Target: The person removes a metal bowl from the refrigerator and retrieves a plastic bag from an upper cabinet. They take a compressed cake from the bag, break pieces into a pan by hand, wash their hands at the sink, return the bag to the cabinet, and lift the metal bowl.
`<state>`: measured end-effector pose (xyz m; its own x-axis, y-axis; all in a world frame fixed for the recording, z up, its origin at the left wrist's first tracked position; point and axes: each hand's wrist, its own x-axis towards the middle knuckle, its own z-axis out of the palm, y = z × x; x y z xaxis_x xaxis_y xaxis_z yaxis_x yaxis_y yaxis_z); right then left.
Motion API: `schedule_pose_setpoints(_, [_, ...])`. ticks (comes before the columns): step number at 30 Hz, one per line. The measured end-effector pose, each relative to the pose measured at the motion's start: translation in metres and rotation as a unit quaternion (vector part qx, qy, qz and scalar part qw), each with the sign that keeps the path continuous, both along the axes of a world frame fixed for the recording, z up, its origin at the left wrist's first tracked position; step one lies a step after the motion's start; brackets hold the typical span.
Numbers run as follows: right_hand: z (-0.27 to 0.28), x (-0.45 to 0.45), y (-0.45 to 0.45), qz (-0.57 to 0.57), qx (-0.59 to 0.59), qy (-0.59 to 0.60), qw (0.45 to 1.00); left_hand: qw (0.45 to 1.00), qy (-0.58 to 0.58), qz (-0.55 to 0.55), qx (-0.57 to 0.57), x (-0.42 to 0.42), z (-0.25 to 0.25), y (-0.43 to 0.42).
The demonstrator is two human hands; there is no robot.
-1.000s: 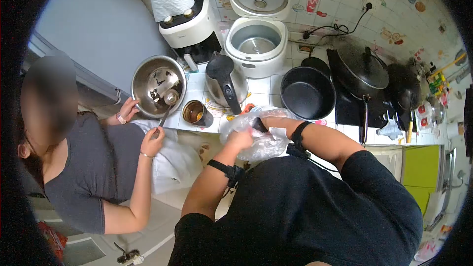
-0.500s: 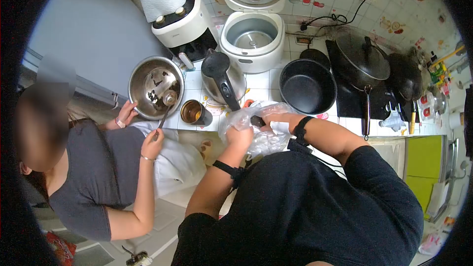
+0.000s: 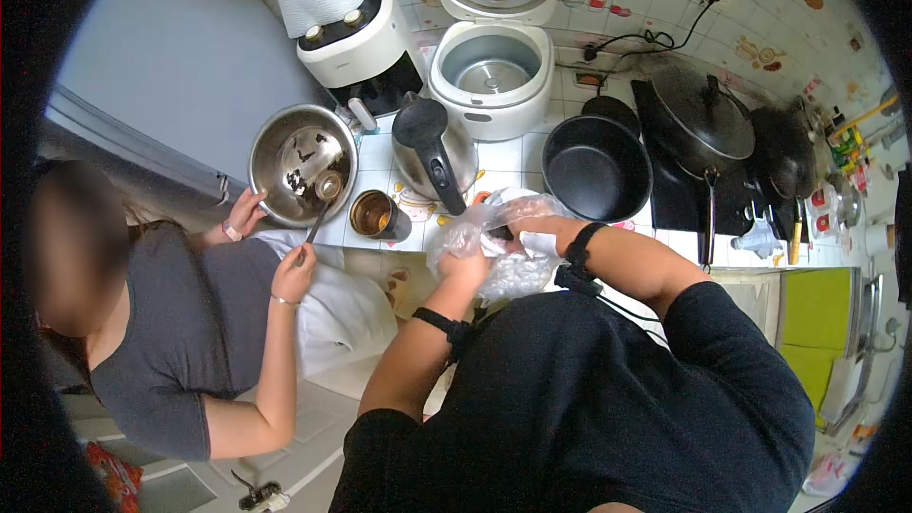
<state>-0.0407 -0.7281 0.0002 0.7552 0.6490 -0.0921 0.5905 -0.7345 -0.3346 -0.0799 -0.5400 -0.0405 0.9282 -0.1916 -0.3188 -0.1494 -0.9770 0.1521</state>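
Note:
At the counter's front edge, my left hand (image 3: 463,269) is closed on the gathered side of a clear plastic bag (image 3: 518,273). My right hand (image 3: 534,228) reaches into the bag's mouth from the right, its fingers curled and partly covered by the film. A small dark thing (image 3: 501,232) shows beside those fingertips; its kind cannot be made out. The steel kettle (image 3: 460,147) with a black lid and handle stands just behind the bag. Right of it sits a deep black pot (image 3: 598,171).
On my left another person (image 3: 190,323) holds a steel bowl (image 3: 258,133) and a ladle (image 3: 328,192) in it. A metal cup (image 3: 399,226) stands between us. Behind are an open rice cooker (image 3: 513,114) and a white air fryer (image 3: 347,62). A lidded wok (image 3: 698,138) is at right.
My right hand and the dark thing have shifted slightly within the bag, and the thing is more covered by film. My left hand keeps its grip. The view has moved a little.

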Motion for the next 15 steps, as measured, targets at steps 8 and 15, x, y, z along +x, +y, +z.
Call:
schedule_pose_setpoints(8, [0.046, 0.005, -0.006, -0.015, 0.028, 0.069, 0.997, 0.999, 0.037, 0.007, -0.002, 0.0, 0.036, -0.003])
schedule_pose_setpoints(15, [0.045, 0.015, -0.011, 0.055, -0.08, 0.044, 0.994, 0.998, 0.046, 0.018, -0.029, 0.006, 0.045, -0.01])
